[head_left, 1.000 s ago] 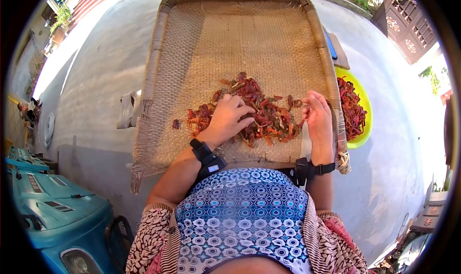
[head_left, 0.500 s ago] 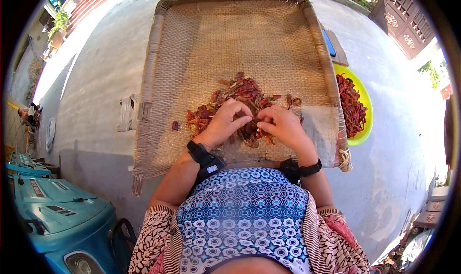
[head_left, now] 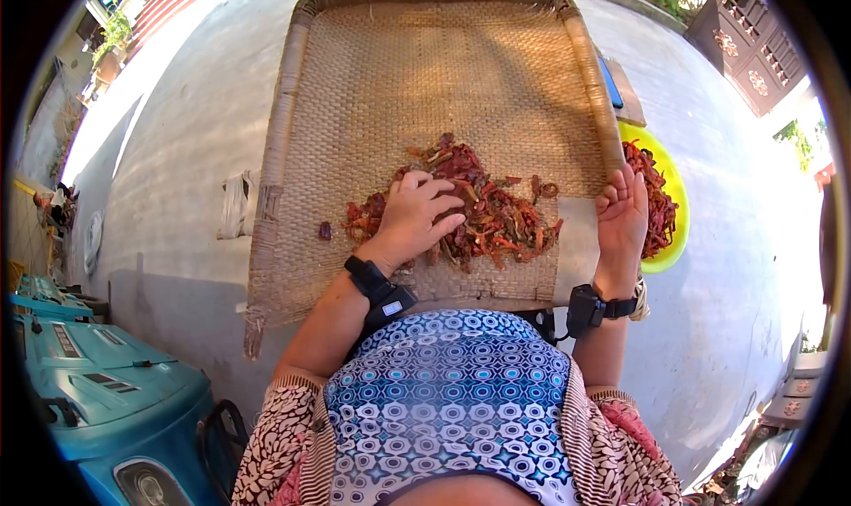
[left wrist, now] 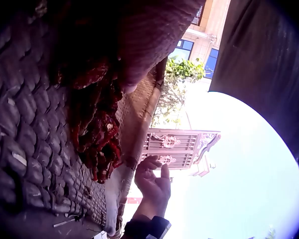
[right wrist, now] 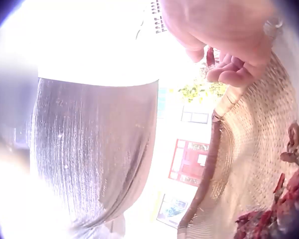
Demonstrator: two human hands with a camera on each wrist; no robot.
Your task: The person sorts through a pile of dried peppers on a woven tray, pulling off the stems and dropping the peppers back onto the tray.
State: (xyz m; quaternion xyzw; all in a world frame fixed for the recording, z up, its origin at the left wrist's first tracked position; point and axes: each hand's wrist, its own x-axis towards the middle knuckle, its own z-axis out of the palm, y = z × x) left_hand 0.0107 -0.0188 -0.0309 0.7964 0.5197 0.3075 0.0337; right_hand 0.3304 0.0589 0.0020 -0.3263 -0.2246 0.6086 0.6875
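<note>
A heap of dried red chili peppers (head_left: 505, 218) lies on the near half of a woven bamboo tray (head_left: 461, 71). My left hand (head_left: 417, 213) rests over the heap's left side, fingers loosely spread and bent a little. In the left wrist view, dark red chilies (left wrist: 97, 134) lie just under that hand. Over the tray's right rim is my right hand (head_left: 622, 213), palm turned up and fingers curled. The right wrist view shows a small dried chili piece (right wrist: 210, 57) between its thumb and fingers. Just beyond that hand stands a yellow-green basin (head_left: 676, 182) of red chilies.
A flat patch (head_left: 576, 240) covers the tray's near right corner. A blue phone-like object (head_left: 611, 84) lies on a board beyond the right rim. At the lower left stands a teal vehicle (head_left: 115, 391). One chili scrap (head_left: 324, 230) sits apart on the left.
My right hand came in to the heap beside the left hand, then moved right to the tray's rim near the basin. The left hand stays over the heap, its fingers now more spread.
</note>
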